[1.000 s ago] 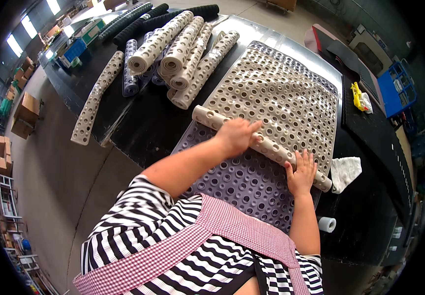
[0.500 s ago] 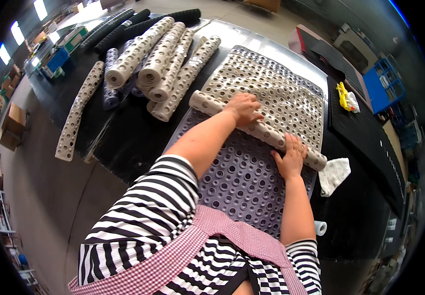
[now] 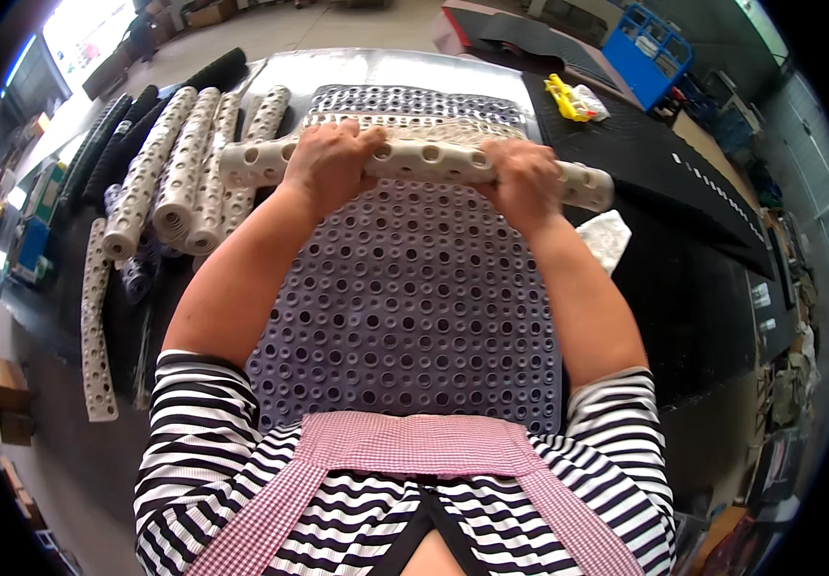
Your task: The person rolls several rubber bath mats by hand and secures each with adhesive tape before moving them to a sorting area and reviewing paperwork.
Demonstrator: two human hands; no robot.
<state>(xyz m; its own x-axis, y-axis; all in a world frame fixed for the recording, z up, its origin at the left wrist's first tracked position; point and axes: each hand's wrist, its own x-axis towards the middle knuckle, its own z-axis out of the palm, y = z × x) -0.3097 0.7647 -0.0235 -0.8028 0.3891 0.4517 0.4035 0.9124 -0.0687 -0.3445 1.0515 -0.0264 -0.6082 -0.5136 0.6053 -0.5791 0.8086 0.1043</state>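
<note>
A beige mat with round holes (image 3: 431, 161) is partly rolled into a tube lying crosswise before me. My left hand (image 3: 331, 165) wraps round the tube left of its middle, and my right hand (image 3: 524, 184) grips it nearer the right end. Both hands are closed; their fingertips are mostly hidden behind the roll. Beneath and on my side of the roll lies a flat purple-grey mat (image 3: 405, 298) with holes and raised rings. A short stretch of beige mat shows beyond the roll, and past it the far end of the purple-grey mat.
Several rolled beige mats (image 3: 152, 173) lie to the left, with black rolls (image 3: 112, 144) behind them. A narrow beige roll (image 3: 97, 326) lies nearest the table's left edge. On the right are a white cloth (image 3: 606, 240), a yellow tool (image 3: 568, 99) and black sheets (image 3: 645, 158).
The roll has moved farther away, leaving more purple-grey mat bare and less beige mat flat. My hands have gone from resting on the roll to gripping it. The view has turned.
</note>
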